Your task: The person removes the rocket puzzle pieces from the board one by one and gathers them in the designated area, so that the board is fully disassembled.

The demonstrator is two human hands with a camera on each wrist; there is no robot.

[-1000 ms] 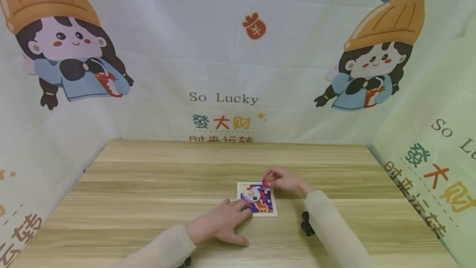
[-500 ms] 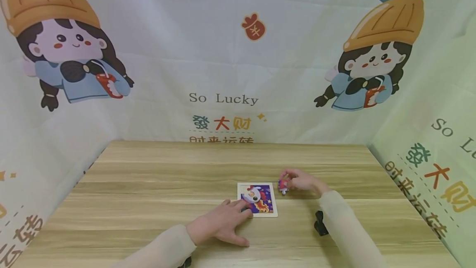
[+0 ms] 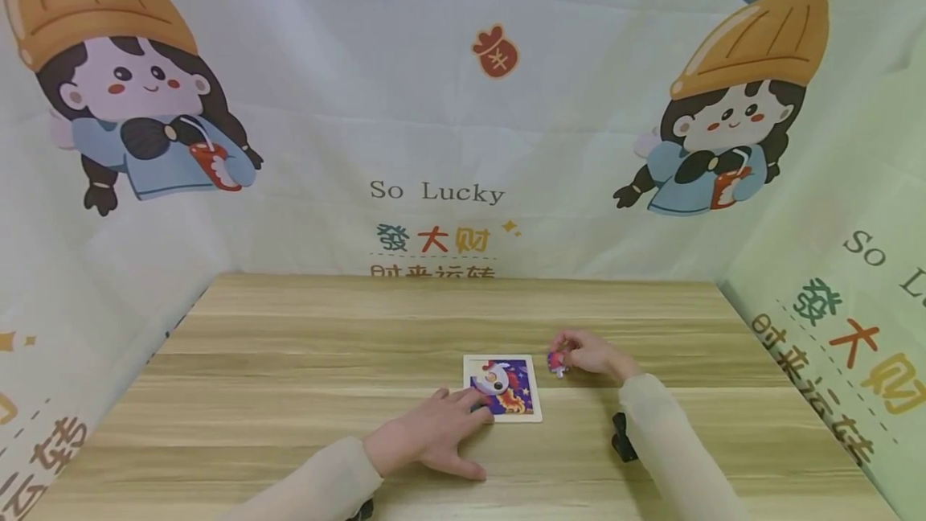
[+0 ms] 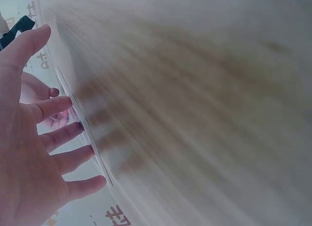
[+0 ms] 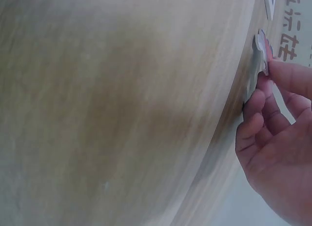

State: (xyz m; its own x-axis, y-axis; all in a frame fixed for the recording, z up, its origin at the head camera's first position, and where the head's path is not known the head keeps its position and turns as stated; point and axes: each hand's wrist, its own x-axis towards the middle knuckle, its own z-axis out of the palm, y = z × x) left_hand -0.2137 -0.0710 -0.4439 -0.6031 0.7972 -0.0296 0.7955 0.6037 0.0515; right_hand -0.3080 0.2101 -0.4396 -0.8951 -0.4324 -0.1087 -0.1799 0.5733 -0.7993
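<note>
Puzzle board (image 3: 537,392) on table (image 3: 347,344), puzzle piece (image 3: 555,363) right of board, cloth (image 3: 427,127) behind table

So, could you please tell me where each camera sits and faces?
Head: on the head, facing forward and down at the wooden table and printed backdrop; shows the left hand on the jigsaw board, the right hand pinching a jigsaw piece, and sleeves.
Left wrist: on that wrist, looking along the left hand towards the jigsaw board; part of the right hand shows beyond.
Right wrist: on that wrist, looking across the wooden table at the right hand.
Shared: head and right wrist views both show the jigsaw piece in the right hand.
</note>
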